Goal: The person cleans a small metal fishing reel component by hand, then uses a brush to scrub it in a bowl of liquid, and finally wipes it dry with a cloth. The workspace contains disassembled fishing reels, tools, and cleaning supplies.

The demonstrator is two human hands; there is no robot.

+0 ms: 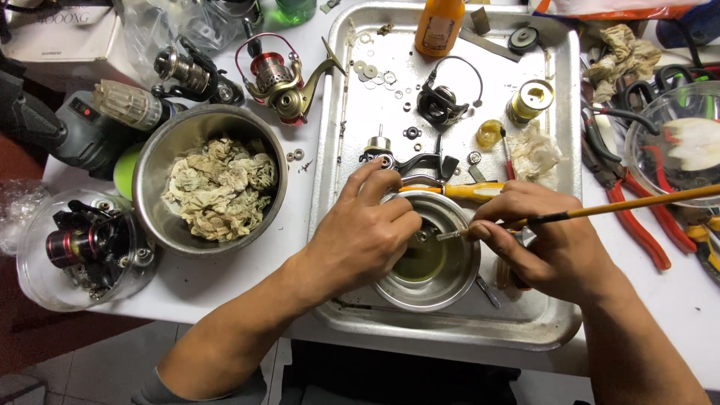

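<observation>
My left hand (367,232) pinches a small metal part (421,236) over a small steel bowl (457,281) holding yellowish liquid. My right hand (544,244) grips a thin brush (600,210) with a long orange-brown handle, its bristle tip touching the small part. The bowl stands in a metal tray (555,322). Behind my hands in the tray lie a yellow-handled screwdriver (469,190), a black reel body with bail (442,101), a brass-coloured spool (529,100) and several washers (371,73).
A large steel bowl (161,154) of stained rags sits left of the tray. A red and gold fishing reel (281,79) lies behind it. A clear container (34,274) holds another reel at far left. Red-handled pliers (637,225) and a glass bowl (645,146) are at right. An orange bottle (439,26) stands at the tray's far edge.
</observation>
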